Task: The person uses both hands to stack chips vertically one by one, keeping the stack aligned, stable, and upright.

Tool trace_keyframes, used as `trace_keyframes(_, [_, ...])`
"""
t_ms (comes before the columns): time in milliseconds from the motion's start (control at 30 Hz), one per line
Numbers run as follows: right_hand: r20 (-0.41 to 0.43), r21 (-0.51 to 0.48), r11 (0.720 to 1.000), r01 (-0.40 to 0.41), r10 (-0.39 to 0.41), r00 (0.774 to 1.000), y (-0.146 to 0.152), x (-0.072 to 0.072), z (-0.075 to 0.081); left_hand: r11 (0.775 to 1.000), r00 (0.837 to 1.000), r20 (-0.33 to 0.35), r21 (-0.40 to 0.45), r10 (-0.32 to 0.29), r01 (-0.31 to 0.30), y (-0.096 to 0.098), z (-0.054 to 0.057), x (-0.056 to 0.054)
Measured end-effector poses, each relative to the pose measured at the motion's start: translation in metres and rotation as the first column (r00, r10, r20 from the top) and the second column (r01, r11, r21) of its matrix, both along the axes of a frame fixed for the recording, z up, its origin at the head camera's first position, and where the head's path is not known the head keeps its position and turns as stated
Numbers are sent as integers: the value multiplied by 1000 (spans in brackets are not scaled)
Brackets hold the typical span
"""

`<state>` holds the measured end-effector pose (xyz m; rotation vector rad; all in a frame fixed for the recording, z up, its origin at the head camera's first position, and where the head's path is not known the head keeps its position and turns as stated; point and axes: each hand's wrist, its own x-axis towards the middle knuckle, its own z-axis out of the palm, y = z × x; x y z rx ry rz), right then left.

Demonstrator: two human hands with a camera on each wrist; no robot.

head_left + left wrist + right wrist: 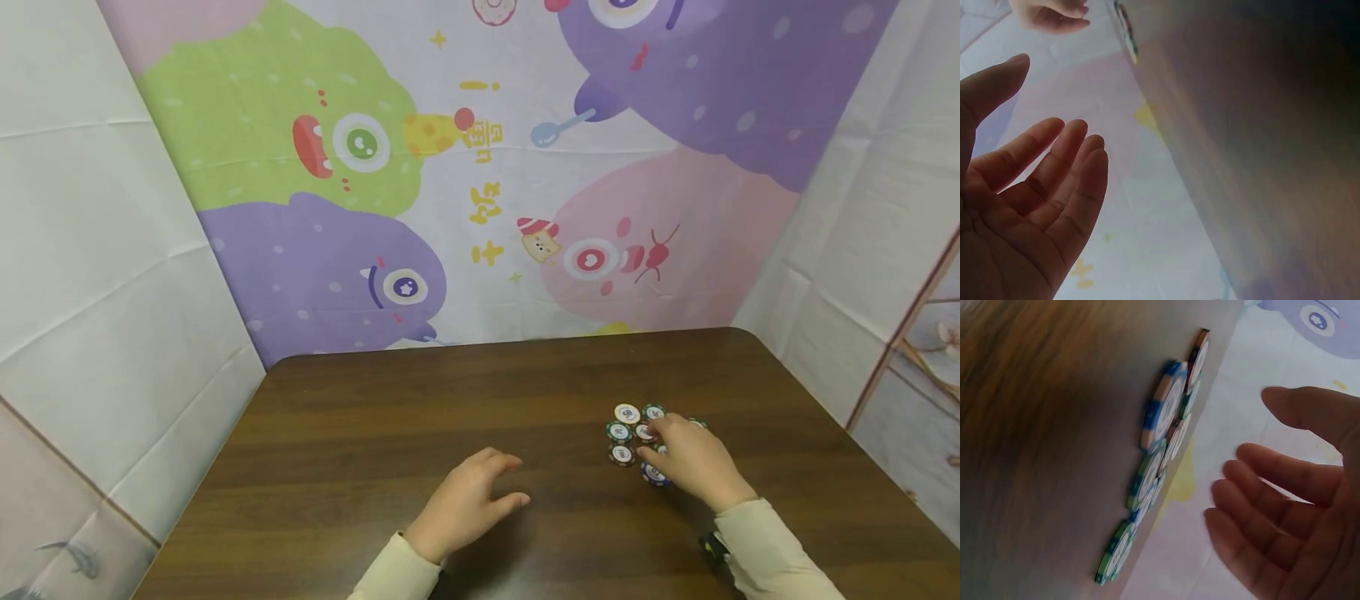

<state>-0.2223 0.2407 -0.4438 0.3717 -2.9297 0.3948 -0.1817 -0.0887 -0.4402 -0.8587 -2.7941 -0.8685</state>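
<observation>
Several poker chips lie flat in a cluster on the right side of the wooden table (360, 467). Over the cluster hovers my right hand (693, 458), fingers relaxed and thumb apart, with nothing between them. Partly under it in the head view are a blue chip (655, 476) and a brown chip (642, 432). A pale yellow-edged chip (627, 413), a green chip (619, 432) and a dark brown chip (622, 455) show at the left. In the right wrist view the blue chip (1164, 406) stands nearest the camera. My left hand (467, 504), loosely bent and holding nothing, hovers left of the chips.
Behind the table's far edge hangs a cloth (480, 300) printed with cartoon monsters. Pale panels (112, 250) rise on both sides. A dark band (714, 547) shows at the right sleeve (768, 546).
</observation>
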Motion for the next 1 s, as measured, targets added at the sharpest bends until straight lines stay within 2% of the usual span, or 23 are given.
trace_keyframes(200, [105, 27, 1000, -14, 12, 994, 7, -2, -7, 997, 998, 41, -60, -53, 56, 7, -4, 4])
trace_keyframes(367, [160, 21, 999, -29, 25, 987, 10, -2, -11, 988, 995, 31, -123, -91, 94, 9, -6, 7])
trace_keyframes(767, [164, 48, 998, -41, 33, 986, 6, -1, -10, 976, 994, 17, -188, -105, 106, 11, -12, 11])
trace_keyframes(1000, [175, 15, 998, -58, 54, 983, 5, -2, -13, 974, 994, 23, -196, -111, 114, 12, -12, 12])
